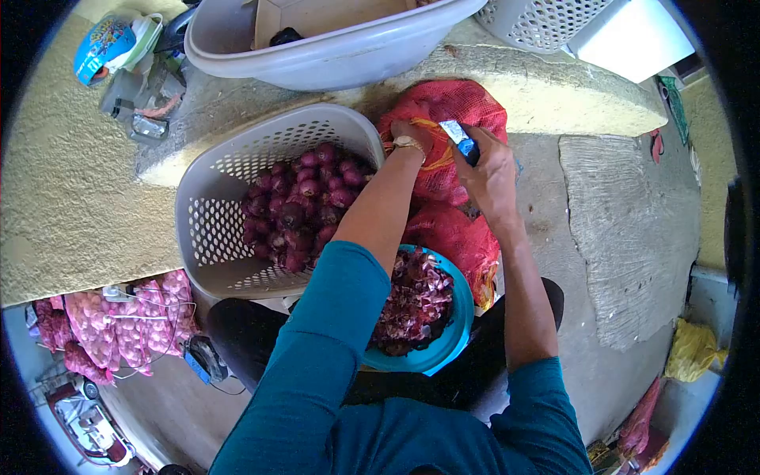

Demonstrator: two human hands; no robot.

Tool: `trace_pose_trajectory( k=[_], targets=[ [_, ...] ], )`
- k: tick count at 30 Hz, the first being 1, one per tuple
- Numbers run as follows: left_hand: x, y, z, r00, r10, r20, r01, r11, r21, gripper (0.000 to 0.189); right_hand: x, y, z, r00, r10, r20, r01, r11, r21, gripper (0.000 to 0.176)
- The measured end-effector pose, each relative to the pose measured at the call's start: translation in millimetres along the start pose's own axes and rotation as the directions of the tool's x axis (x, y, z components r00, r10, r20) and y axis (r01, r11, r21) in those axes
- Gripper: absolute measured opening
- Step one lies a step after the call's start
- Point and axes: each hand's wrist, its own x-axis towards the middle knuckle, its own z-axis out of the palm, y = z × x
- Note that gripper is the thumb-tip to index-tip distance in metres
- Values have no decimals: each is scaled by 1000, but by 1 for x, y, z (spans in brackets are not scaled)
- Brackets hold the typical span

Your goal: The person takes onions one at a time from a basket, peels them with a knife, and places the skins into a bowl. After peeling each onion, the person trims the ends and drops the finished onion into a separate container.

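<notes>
My left hand [413, 136] is at the upper red mesh sack [475, 103], its fingers curled into the netting and partly hidden. In my right hand [489, 170] is a small blue-and-silver object [461, 141], held over the same sack. A second red mesh sack [455, 235] lies just below. Between my legs stands a turquoise basin [461, 317] with onion skins [412, 305] in it. To the left, a grey perforated basket [207, 207] holds many red onions [305, 190], and my left forearm passes over its right edge.
A large grey tub [340, 65] sits on the raised ledge [546, 91] ahead, beside a white perforated basket [538, 24]. Pink mesh bags [131, 317] are at the left. A flattened sack [625, 237] lies on the floor at the right, with a yellow bag [693, 352] beyond.
</notes>
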Motion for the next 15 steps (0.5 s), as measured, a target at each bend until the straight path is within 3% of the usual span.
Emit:
trace_pose_trajectory(
  k=[1, 2, 6, 8, 9, 11, 15],
  targets=[
    [-10, 67, -37, 986, -28, 162, -52, 884, 465, 46, 0, 0, 0, 1000, 3, -14, -4, 1000, -18, 26],
    [-38, 130, -97, 949, -128, 289, -170, 565, 807, 43, 0, 1, -1, 1000, 6, -29, -7, 999, -36, 25],
    [-34, 114, -83, 972, -62, 227, -143, 609, 780, 37, 2, 17, 1, 992, -85, -88, 81, 995, -50, 25],
    [-30, 113, -88, 920, -208, 333, -176, 539, 824, 33, 2, 16, 1, 995, -69, -66, 64, 995, -72, 26],
    [-26, 106, -81, 920, -208, 333, -177, 538, 824, 33, 2, 15, 0, 995, -68, -66, 63, 995, -71, 26],
    [-20, 90, -65, 994, 110, 20, -95, 735, 671, 30, 1, 11, -1, 997, -37, -63, 36, 999, -22, 25],
    [-39, 145, -105, 983, 44, 177, -163, 645, 747, 29, 3, 8, -2, 998, 54, -24, -56, 997, -50, 30]
  ],
)
